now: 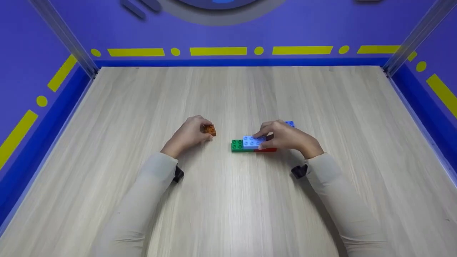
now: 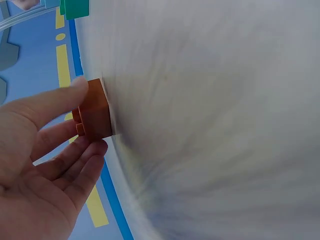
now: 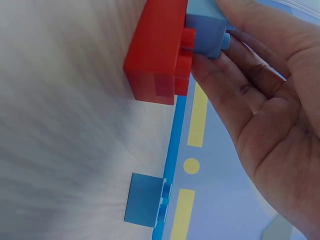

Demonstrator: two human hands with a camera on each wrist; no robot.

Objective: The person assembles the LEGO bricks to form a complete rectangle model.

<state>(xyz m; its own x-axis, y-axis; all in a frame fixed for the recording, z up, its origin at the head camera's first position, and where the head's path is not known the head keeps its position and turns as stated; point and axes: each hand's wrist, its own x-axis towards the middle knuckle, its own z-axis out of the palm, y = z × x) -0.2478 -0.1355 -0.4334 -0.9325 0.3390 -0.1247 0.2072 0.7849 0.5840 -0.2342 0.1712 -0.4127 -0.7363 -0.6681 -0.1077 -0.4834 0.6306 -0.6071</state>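
The wood-grain table (image 1: 221, 200) carries 1 green brick (image 1: 237, 145) beside 1 red brick (image 1: 266, 150), plus 1 blue brick (image 1: 290, 124) farther back.

Purple-blue panels (image 1: 314, 30) with yellow dashes (image 1: 218, 51) and dots (image 1: 259, 50) border a pale wood-grain tabletop (image 1: 214, 214) at its back and sides; metal posts (image 1: 65, 35) stand at both far corners.

Long pale beige sleeves (image 1: 137, 200), creased along the forearms, small black device (image 1: 299, 171) at each cuff (image 1: 321, 164)

Orange brick (image 2: 96, 112), red brick (image 3: 152, 55): smooth plastic. Tabletop (image 1: 214, 200): wood-grained, smooth. Sleeves (image 1: 134, 200): matt cloth.
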